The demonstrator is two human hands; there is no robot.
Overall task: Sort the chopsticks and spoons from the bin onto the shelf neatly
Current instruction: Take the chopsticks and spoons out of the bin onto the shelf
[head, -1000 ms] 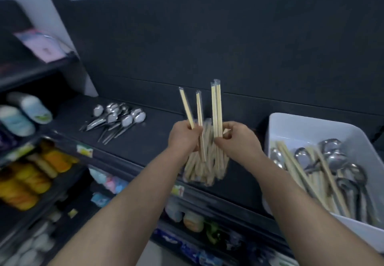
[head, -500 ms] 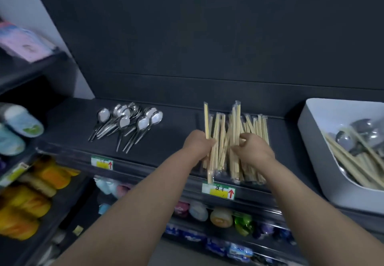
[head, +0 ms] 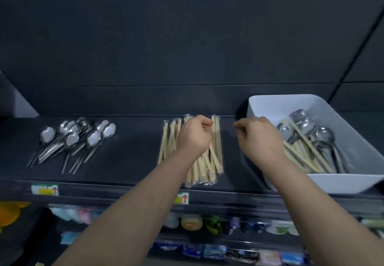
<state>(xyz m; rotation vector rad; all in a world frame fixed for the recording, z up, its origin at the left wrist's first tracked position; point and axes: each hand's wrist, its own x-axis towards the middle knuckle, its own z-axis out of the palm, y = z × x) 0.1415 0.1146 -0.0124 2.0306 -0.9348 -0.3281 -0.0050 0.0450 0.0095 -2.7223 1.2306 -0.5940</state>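
On the dark shelf (head: 135, 162), in the middle, lies the chopstick pile (head: 217, 151), pale wooden pairs in clear sleeves, laid roughly parallel with their ends pointing near and far. The left hand (head: 194, 139) is over the far half of this pile with its fingers curled down onto it. Whether it pinches a pair or only nudges the ends is hidden by its own back. The right hand (head: 259, 141) hangs between the pile and the white bin (head: 270, 103), fingers loosely curled, with nothing seen in it.

The sleeved pairs are likely light and stiff, but the film looks slick, so they probably slide over each other. Gathering several at mid-length should keep them from fanning.

The bin, at the right end of the shelf, still holds a mix: loose chopsticks (head: 301, 155) lie slanted on its near left side, and loose spoons (head: 324, 135) rest among and over them. The metal spoons are probably heavier and smooth. They are best taken by the handle, where it shows free.

At the far left of the shelf, the spoon pile (head: 70, 139) lies fanned, bowls far and handles near.
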